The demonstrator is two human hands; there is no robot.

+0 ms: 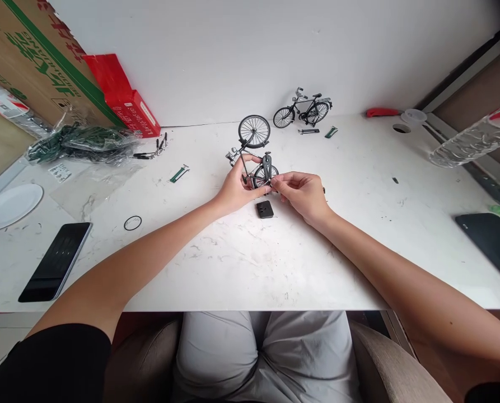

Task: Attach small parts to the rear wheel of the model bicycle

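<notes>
A small black model bicycle is held above the middle of the table, its rear wheel toward me. My left hand wraps its fingers around the frame near that wheel. At the rear axle my right hand pinches with thumb and forefinger; whatever is between the fingertips is too small to make out. A large spoked wheel shows beyond the frame. Just below my hands a small black square block lies on the white table.
Another model bicycle stands by the back wall. Green-and-silver small parts lie left of my hands. A black ring, a phone, a red box and bagged parts are further left. At right lies a plastic bottle.
</notes>
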